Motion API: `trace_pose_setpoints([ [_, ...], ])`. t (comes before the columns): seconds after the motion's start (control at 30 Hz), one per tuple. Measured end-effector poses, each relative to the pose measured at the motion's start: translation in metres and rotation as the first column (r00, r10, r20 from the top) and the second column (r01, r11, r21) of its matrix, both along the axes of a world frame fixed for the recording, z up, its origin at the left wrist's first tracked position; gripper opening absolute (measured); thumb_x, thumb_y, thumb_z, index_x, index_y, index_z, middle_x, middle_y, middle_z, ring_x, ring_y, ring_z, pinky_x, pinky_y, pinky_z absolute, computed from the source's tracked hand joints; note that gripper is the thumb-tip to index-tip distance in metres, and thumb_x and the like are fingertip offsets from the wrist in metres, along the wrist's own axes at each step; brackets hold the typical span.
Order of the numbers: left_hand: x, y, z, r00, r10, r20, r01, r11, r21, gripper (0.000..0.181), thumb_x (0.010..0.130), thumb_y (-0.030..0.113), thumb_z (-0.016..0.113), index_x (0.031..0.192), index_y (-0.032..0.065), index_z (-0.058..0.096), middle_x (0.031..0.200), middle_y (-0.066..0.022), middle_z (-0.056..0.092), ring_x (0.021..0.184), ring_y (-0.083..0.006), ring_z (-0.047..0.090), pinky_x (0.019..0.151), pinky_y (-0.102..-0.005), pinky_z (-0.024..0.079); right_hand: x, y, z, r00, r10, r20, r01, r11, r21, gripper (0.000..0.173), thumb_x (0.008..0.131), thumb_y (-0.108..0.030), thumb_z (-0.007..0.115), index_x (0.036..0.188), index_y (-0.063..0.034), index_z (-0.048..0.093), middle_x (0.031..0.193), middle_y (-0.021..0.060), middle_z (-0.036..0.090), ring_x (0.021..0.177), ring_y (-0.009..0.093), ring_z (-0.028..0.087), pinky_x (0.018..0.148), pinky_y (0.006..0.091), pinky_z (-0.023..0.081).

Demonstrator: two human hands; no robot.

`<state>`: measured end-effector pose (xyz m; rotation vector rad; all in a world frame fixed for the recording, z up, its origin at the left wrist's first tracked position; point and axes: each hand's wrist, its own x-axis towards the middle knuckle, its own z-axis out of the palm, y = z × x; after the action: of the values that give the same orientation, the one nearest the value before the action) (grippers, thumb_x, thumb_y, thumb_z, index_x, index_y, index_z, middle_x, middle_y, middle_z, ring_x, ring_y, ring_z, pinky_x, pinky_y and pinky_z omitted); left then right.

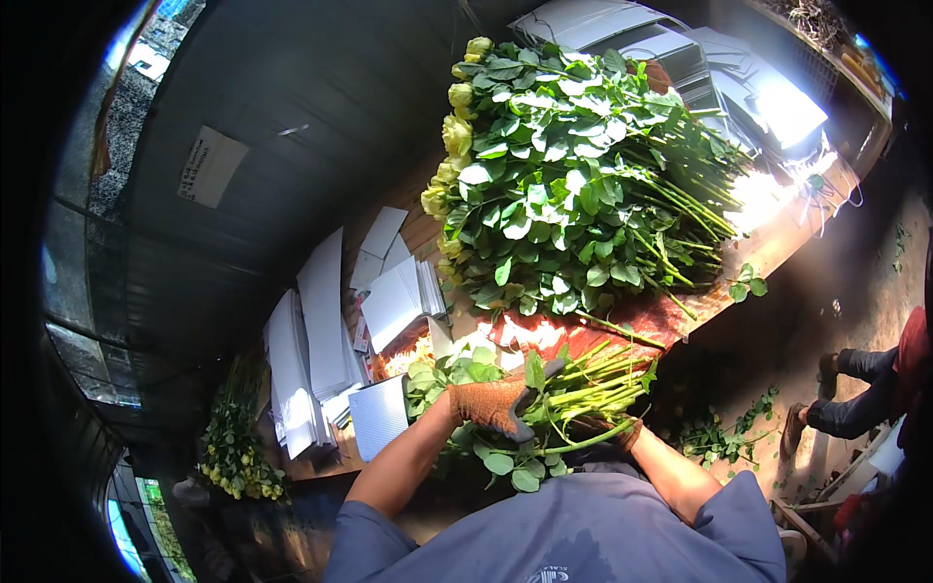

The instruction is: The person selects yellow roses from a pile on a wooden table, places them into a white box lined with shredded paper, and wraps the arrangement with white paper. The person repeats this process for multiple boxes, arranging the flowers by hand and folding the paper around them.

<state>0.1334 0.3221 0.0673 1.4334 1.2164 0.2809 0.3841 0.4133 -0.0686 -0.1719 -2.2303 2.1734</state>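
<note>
A bunch of leafy cut rose stems [594,386] lies across in front of my body, its stem ends pointing right. My left hand [492,408], in an orange-brown work glove with a dark palm, grips the bunch from above near its leaves. My right hand [628,435], gloved as well, holds the stems from below; most of its fingers are hidden under them. No blooms show on this bunch. Beyond it, a large pile of pale yellow roses [554,189] rests on the wooden table [783,248], blooms to the left and stems to the right.
White cardboard sheets [321,321] and a stack of cards [397,299] stand left. Red wrapping [605,328] lies under the pile's near edge. More roses [244,459] hang at far left. Cut leaves [729,437] litter the floor near another person's legs [860,386].
</note>
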Motion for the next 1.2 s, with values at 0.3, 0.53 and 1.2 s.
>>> trace_pose_setpoints([
  [0.3,0.037,0.005,0.014,0.91,0.215,-0.354,-0.169,0.973,0.157,0.115,0.072,0.043,0.08,0.155,-0.0016,0.015,0.153,-0.0302,0.033,0.144,-0.0397,0.033,0.119,-0.0428,0.027,0.007,0.004,-0.026,0.998,-0.023,0.051,0.037,0.954,-0.298,0.043,0.091,-0.014,0.07,0.132,-0.0048,0.06,0.129,0.0059,0.063,0.116,0.018,0.058,0.1,0.0344,0.049],
  [0.53,0.033,0.015,-0.015,0.859,0.25,-0.448,-0.226,0.968,0.107,0.105,0.075,0.035,0.073,0.158,0.0107,0.014,0.135,-0.0292,0.053,0.119,-0.0442,0.056,0.101,-0.0454,0.045,-0.014,0.0,0.015,0.941,-0.163,0.297,0.304,0.793,-0.528,0.053,0.095,-0.048,0.065,0.127,-0.0063,0.062,0.122,0.0043,0.063,0.106,0.017,0.057,0.093,0.0337,0.048],
  [1.2,0.034,0.009,-0.081,0.578,0.455,-0.678,-0.123,0.869,0.479,0.06,0.08,0.042,0.06,0.134,0.0156,0.057,0.107,-0.0099,0.07,0.094,-0.0318,0.065,0.084,-0.0415,0.051,-0.058,-0.006,-0.017,0.761,-0.326,0.561,0.611,0.651,-0.451,0.04,0.096,-0.042,0.065,0.095,-0.0028,0.068,0.077,0.0001,0.057,0.067,0.014,0.05,0.059,0.0322,0.044],
])
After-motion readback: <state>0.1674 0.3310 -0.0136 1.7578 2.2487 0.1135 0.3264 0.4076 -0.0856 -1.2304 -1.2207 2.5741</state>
